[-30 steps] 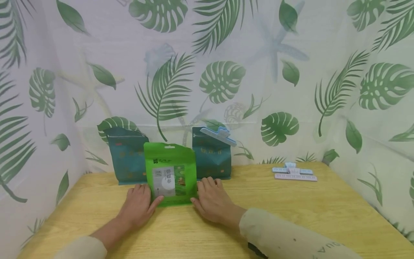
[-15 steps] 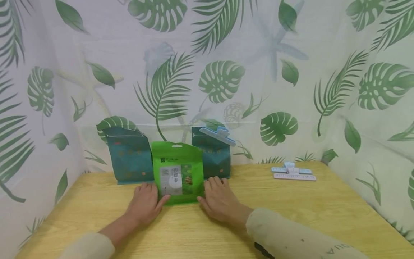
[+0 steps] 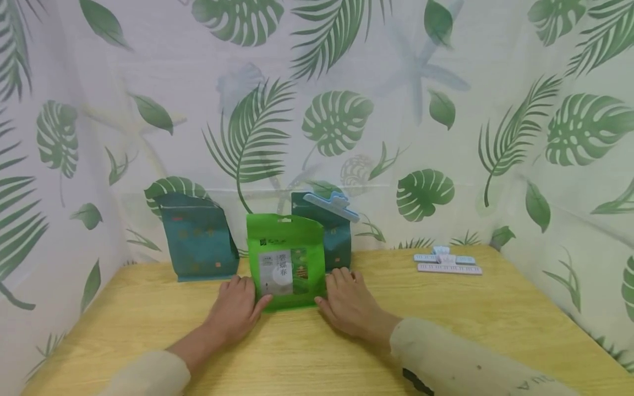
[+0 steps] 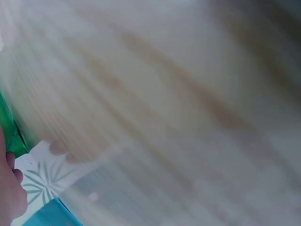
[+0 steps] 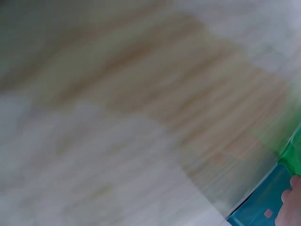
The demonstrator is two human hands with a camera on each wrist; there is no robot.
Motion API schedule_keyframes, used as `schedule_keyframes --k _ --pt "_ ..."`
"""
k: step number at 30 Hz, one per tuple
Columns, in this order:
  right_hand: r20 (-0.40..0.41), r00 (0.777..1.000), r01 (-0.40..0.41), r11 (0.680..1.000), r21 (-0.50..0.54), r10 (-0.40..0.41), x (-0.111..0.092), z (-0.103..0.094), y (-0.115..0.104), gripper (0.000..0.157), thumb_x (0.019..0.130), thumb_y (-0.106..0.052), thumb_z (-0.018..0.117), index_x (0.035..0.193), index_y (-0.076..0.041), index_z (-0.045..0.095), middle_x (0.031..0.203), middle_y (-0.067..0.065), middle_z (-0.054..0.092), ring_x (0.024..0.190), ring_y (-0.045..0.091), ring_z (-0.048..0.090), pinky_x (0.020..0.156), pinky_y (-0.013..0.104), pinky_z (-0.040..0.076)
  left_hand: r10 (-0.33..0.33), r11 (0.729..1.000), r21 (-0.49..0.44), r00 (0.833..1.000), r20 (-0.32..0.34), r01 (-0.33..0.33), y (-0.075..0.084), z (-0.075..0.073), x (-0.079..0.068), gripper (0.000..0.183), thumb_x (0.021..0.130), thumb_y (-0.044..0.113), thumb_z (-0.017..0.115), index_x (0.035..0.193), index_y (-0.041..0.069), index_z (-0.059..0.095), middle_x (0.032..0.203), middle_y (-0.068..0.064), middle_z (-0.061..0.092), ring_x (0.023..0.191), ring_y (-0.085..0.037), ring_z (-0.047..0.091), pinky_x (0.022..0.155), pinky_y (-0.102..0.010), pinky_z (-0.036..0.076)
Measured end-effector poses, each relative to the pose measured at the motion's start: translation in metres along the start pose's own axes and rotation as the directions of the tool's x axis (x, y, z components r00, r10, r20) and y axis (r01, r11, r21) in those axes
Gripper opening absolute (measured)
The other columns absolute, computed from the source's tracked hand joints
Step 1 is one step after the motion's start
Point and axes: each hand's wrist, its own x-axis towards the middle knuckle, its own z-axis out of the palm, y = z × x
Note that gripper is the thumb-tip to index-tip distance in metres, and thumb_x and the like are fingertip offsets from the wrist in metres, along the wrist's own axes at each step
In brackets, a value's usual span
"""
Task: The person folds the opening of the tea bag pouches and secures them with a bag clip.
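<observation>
A bright green tea pouch (image 3: 284,234) with a grey label stands upright on the table. My left hand (image 3: 236,309) grips its lower left side, thumb on the front face; my right hand (image 3: 350,302) holds the lower right side in the same way. The fingers behind the pouch are partly hidden. In the left wrist view, the left hand (image 4: 10,193) touches the green pouch (image 4: 10,134) at the frame's edge. The right wrist view catches the right hand (image 5: 289,207) beside the green pouch (image 5: 292,157).
A teal pouch (image 3: 198,239) stands back left, its top unclipped. Another teal pouch (image 3: 338,245), partly covered by the green one, carries a slanted blue clip (image 3: 333,207). A blue sealing clip (image 3: 465,259) and a pink one (image 3: 451,269) lie on the wooden table (image 3: 446,319) at right.
Both hands have slid the green pouch to the right along the table. It now uncovers the left teal pouch and covers more of the right one.
</observation>
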Motion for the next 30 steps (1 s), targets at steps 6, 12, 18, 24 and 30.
schedule_keyframes --k 6,12,18,24,30 --pt "0.015 1.0 -0.018 1.0 0.009 0.018 -0.006 -0.001 0.009 0.041 0.103 -0.045 0.045 0.104 -0.004 0.054 0.095 0.009 0.053 0.093 0.026 0.051 0.088 0.047 0.04 0.015 1.0 0.003 1.0 0.01 -0.015 0.009 0.003 0.006 0.049 0.105 0.044 0.046 0.11 -0.003 0.058 0.1 -0.013 0.06 0.094 -0.027 0.049 0.088 -0.045 0.039" --pt "0.021 0.999 -0.028 0.999 0.021 0.028 -0.011 -0.003 0.017 0.042 0.104 -0.043 0.044 0.105 -0.002 0.055 0.099 0.011 0.057 0.097 0.028 0.055 0.094 0.052 0.042 0.02 1.0 -0.013 0.999 0.025 -0.019 0.019 0.003 0.011 0.054 0.105 0.045 0.044 0.117 -0.006 0.057 0.107 -0.016 0.062 0.1 -0.029 0.052 0.089 -0.044 0.038" --pt "0.002 0.998 -0.061 0.998 0.007 0.061 -0.014 -0.006 0.024 0.039 0.104 -0.038 0.045 0.101 -0.002 0.058 0.098 0.012 0.061 0.098 0.029 0.057 0.092 0.052 0.041 0.021 1.0 -0.024 0.999 0.044 -0.02 0.028 0.004 0.014 0.058 0.106 0.043 0.042 0.127 -0.01 0.053 0.12 -0.021 0.061 0.11 -0.032 0.052 0.096 -0.047 0.039" --pt "-0.038 0.995 -0.09 0.996 0.002 0.09 -0.018 -0.006 0.03 0.037 0.102 -0.038 0.051 0.094 -0.003 0.058 0.09 0.009 0.06 0.091 0.027 0.057 0.088 0.05 0.04 0.031 0.999 -0.044 0.998 0.048 -0.028 0.038 0.004 0.018 0.057 0.105 0.041 0.042 0.126 -0.011 0.053 0.119 -0.021 0.061 0.109 -0.031 0.051 0.096 -0.046 0.038" --pt "-0.064 0.993 -0.1 0.995 -0.006 0.1 -0.024 -0.005 0.037 0.029 0.1 -0.03 0.052 0.09 -0.004 0.058 0.084 0.008 0.058 0.085 0.027 0.055 0.087 0.05 0.041 0.037 0.999 -0.038 0.998 0.051 -0.035 0.045 0.008 0.024 0.058 0.105 0.044 0.041 0.126 -0.009 0.054 0.119 -0.02 0.061 0.109 -0.03 0.051 0.097 -0.045 0.039"
